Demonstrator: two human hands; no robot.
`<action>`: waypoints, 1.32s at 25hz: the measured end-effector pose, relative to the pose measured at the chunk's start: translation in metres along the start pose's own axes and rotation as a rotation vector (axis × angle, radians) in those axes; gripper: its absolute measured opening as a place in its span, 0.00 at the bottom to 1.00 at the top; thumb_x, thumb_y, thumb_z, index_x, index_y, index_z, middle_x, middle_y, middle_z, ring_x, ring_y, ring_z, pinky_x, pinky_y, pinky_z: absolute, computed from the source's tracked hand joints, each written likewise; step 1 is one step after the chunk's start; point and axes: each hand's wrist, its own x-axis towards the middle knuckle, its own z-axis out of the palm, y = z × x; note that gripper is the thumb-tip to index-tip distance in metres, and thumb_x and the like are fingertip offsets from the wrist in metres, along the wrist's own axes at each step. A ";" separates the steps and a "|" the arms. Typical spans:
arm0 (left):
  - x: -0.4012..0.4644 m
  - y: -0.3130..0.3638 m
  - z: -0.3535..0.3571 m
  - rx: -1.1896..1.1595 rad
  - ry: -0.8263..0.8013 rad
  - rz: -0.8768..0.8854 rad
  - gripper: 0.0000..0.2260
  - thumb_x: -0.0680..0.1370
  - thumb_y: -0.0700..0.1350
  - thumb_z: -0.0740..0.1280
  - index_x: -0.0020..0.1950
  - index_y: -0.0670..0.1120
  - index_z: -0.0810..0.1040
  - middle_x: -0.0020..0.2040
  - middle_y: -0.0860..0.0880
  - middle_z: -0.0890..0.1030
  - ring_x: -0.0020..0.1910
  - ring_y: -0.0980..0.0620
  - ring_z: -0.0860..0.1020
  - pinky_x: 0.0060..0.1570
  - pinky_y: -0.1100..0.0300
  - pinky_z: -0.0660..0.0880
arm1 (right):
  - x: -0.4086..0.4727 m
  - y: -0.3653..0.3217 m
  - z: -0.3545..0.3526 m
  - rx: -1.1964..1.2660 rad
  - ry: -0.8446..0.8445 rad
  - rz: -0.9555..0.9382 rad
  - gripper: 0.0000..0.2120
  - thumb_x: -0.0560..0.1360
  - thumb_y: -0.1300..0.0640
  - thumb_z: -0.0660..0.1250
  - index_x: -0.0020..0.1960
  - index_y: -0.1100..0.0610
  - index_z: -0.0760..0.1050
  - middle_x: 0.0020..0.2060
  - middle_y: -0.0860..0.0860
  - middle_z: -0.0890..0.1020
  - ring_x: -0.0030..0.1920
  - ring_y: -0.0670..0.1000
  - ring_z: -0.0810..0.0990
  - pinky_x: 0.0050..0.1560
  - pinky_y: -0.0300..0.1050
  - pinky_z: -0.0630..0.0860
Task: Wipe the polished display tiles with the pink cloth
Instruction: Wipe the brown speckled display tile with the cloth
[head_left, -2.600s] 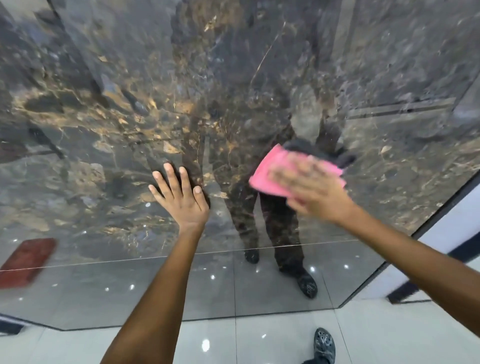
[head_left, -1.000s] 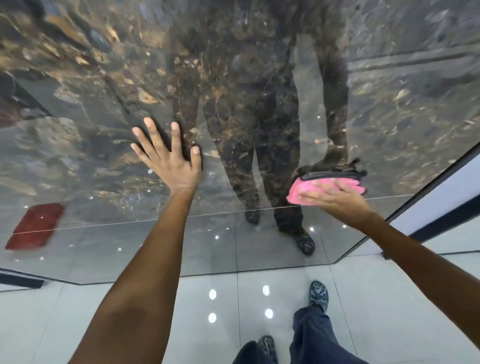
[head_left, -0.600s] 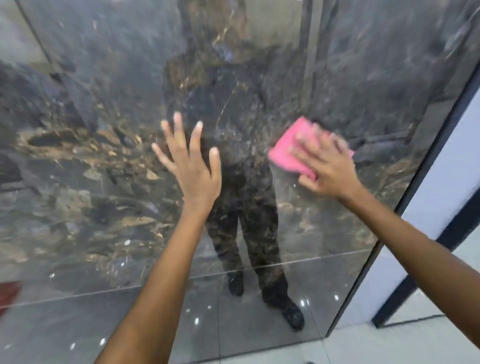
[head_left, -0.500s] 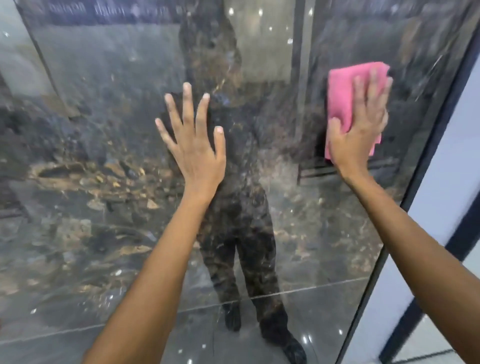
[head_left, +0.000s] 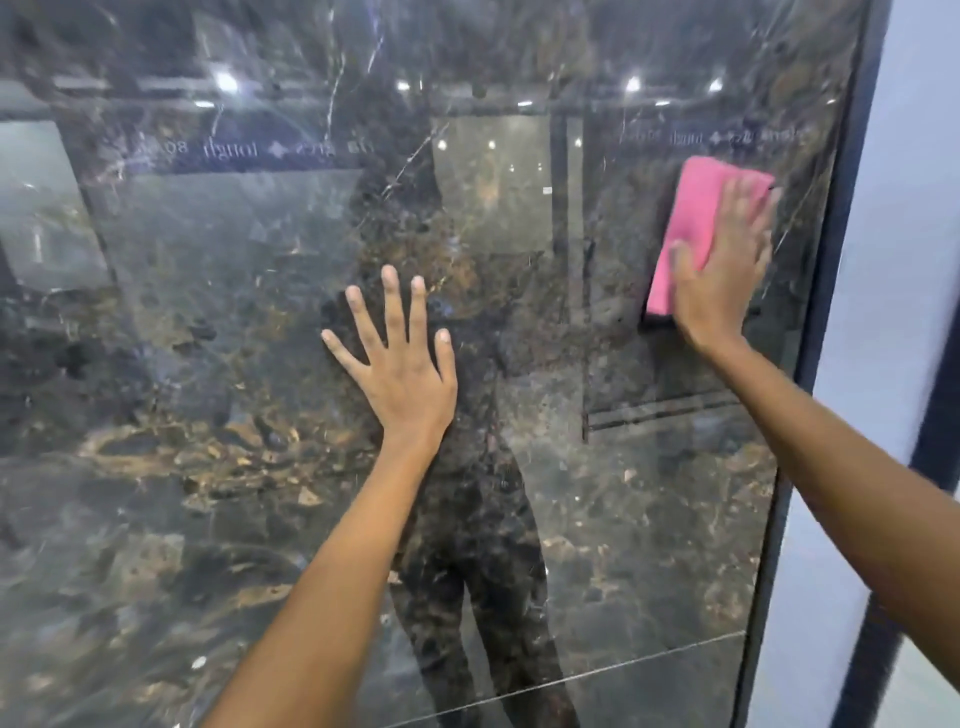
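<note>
Dark polished tile, veined with gold and brown, fills nearly the whole frame and mirrors ceiling lights, some reversed lettering and the person's own figure. Along the right edge runs a dark frame with a pale wall beyond it. At the upper right the cloth, pink and folded, lies flat against the tile under the right hand, whose straight fingers press it there. At the centre of the frame the left hand rests on the tile, fingers spread, holding nothing, well apart from the cloth.
</note>
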 end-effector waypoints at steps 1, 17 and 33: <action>0.004 0.003 -0.004 -0.053 0.014 -0.041 0.23 0.82 0.52 0.56 0.77 0.51 0.61 0.78 0.48 0.60 0.76 0.42 0.53 0.70 0.31 0.49 | 0.002 -0.018 0.001 0.074 0.015 0.129 0.35 0.76 0.58 0.60 0.79 0.59 0.49 0.78 0.59 0.50 0.77 0.55 0.49 0.77 0.54 0.48; 0.132 0.017 -0.014 0.007 0.087 0.060 0.25 0.83 0.53 0.49 0.81 0.50 0.51 0.81 0.49 0.48 0.78 0.38 0.46 0.72 0.33 0.42 | 0.028 -0.085 0.036 -0.199 -0.227 -1.025 0.34 0.73 0.55 0.58 0.75 0.68 0.55 0.74 0.65 0.59 0.76 0.59 0.53 0.77 0.52 0.48; 0.131 0.027 -0.022 -0.054 0.064 -0.052 0.26 0.82 0.52 0.53 0.80 0.51 0.54 0.81 0.51 0.51 0.79 0.44 0.45 0.73 0.36 0.41 | 0.156 -0.064 -0.015 -0.010 -0.035 -0.263 0.36 0.73 0.49 0.59 0.78 0.56 0.53 0.77 0.57 0.57 0.75 0.58 0.58 0.72 0.62 0.59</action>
